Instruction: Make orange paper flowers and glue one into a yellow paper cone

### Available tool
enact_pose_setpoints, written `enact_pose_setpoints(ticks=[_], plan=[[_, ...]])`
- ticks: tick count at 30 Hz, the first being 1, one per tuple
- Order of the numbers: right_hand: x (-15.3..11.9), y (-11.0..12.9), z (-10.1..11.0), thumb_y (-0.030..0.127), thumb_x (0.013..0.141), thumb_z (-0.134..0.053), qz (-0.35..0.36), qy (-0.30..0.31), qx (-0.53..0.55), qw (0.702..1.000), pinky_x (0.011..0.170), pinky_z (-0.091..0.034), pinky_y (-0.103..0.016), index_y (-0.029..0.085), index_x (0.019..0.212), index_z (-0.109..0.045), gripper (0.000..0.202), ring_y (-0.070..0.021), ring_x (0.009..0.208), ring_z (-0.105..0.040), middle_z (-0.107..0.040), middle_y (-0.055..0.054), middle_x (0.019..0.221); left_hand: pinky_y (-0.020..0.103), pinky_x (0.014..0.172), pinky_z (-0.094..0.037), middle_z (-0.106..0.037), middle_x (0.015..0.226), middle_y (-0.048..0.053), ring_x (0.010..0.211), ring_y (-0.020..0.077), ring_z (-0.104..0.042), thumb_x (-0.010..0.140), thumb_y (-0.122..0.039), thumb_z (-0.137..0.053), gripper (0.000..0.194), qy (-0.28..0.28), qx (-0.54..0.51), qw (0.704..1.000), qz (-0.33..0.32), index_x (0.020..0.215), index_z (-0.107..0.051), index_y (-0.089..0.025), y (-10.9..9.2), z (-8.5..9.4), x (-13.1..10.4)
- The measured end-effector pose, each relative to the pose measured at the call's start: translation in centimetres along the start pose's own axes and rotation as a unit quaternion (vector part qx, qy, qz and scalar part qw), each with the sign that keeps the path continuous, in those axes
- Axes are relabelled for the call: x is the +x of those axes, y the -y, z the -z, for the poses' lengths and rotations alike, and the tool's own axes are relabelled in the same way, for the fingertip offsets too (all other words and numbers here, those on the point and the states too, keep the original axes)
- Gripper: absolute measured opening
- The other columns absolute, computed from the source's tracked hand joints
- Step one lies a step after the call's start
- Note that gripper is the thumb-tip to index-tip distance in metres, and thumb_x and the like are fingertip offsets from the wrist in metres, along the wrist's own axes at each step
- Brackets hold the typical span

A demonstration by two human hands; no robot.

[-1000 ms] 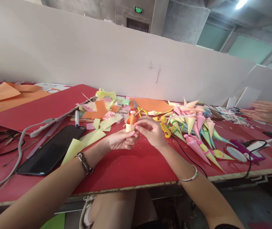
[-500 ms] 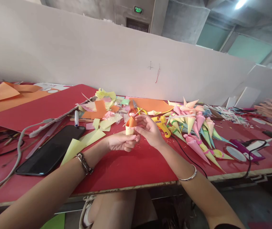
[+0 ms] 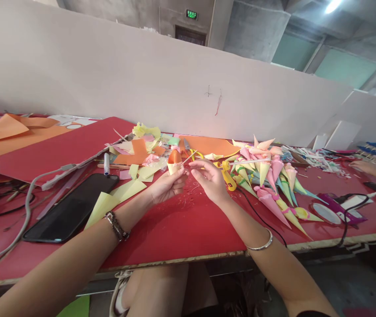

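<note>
My left hand (image 3: pixel 169 187) is closed around a small cream paper cone (image 3: pixel 172 167) whose open top shows orange inside. A thin pale stick (image 3: pixel 189 157) slants up to the right from beside my left fingertips. What holds its lower end I cannot make out. Just to the right is my right hand (image 3: pixel 209 180), its fingers curved and apart with nothing visible between them. Behind that hand lies a yellow glue gun (image 3: pixel 229 176), partly hidden. Yellow-handled scissors (image 3: pixel 188 147) lie beyond both hands.
Pastel paper cones (image 3: pixel 270 176) are heaped at right, near a purple tape-like item (image 3: pixel 343 207). A black phone (image 3: pixel 72 207), a marker (image 3: pixel 106 164) and paper scraps (image 3: pixel 138 152) are at left. Another person's hand (image 3: pixel 373 169) is at far right. Cables cross the red table (image 3: pixel 181 237).
My right hand has come away from the paper cone, and its fingers are now apart. My left hand has shifted the cone slightly left and up. The other person's hand at right has moved lower.
</note>
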State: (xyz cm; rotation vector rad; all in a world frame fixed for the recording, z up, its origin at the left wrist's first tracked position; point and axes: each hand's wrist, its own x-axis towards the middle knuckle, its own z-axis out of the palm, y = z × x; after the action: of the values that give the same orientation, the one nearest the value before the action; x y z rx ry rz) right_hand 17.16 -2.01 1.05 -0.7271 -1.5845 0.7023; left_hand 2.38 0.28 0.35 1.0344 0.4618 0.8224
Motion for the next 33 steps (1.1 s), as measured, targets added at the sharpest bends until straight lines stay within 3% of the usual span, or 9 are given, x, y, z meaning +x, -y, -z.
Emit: enact_pose_setpoints(ticks=[6,13,20,24,30,33], plan=[[-0.04,0.06,-0.02,0.024,0.078,-0.055,0.066,0.015,-0.142,0.988,0.076,-0.048,-0.031,0.023,0.084,-0.062,0.009,-0.0139,0.079,-0.056,-0.057,-0.002,0.084,0.013,0.035,-0.017,-0.021,0.045,-0.012,0.038,0.0020,-0.015,0.069,-0.037,-0.067,0.035,-0.032,0.008,0.999,-0.018,0.066,-0.037,-0.018,0.36,0.10,0.16],[-0.08,0.05,-0.12,0.019,0.079,-0.053,0.087,0.007,-0.200,0.976,0.069,-0.046,-0.028,0.021,0.078,-0.059,0.006,-0.0135,0.073,-0.053,-0.054,-0.002,0.078,0.014,0.036,-0.018,-0.023,0.045,-0.011,0.037,0.0018,-0.018,0.068,-0.035,-0.068,0.036,-0.047,0.017,0.999,-0.017,0.064,-0.037,-0.017,0.58,-0.03,0.22],[-0.13,0.38,-0.27,0.021,0.079,-0.051,0.086,-0.005,-0.153,0.984,0.068,-0.046,-0.027,0.021,0.075,-0.058,0.007,-0.0127,0.071,-0.053,-0.055,-0.001,0.076,0.013,0.036,-0.019,-0.023,0.045,-0.011,0.038,0.0017,-0.018,0.065,-0.034,-0.071,0.038,-0.064,-0.005,0.997,-0.036,0.063,-0.037,-0.017,0.51,-0.54,0.18],[-0.26,0.55,-0.41,0.025,0.080,-0.051,0.069,-0.007,-0.098,0.993,0.070,-0.048,-0.029,0.022,0.075,-0.058,0.010,-0.0130,0.074,-0.055,-0.057,-0.001,0.075,0.013,0.034,-0.017,-0.022,0.046,-0.011,0.037,0.0016,-0.016,0.069,-0.033,-0.068,0.034,-0.102,-0.046,0.991,-0.071,0.063,-0.039,-0.016,0.16,-0.13,0.43],[-0.23,-0.04,-0.45,0.033,0.078,-0.054,-0.035,-0.014,0.019,0.999,0.070,-0.052,-0.030,0.023,0.087,-0.063,0.016,-0.0127,0.073,-0.060,-0.065,-0.003,0.088,0.013,0.033,-0.017,-0.020,0.046,-0.011,0.036,0.0017,-0.016,0.075,-0.034,-0.062,0.027,-0.110,-0.063,0.990,-0.061,0.066,-0.045,-0.015,-0.05,0.19,0.60],[-0.11,-0.13,-0.40,0.036,0.077,-0.055,-0.059,-0.008,0.041,0.997,0.068,-0.053,-0.030,0.021,0.081,-0.065,0.018,-0.0119,0.066,-0.060,-0.067,-0.002,0.082,0.013,0.033,-0.017,-0.021,0.046,-0.011,0.036,0.0017,-0.015,0.073,-0.035,-0.064,0.029,-0.096,-0.057,0.992,-0.065,0.065,-0.043,-0.015,0.00,0.18,0.57]])
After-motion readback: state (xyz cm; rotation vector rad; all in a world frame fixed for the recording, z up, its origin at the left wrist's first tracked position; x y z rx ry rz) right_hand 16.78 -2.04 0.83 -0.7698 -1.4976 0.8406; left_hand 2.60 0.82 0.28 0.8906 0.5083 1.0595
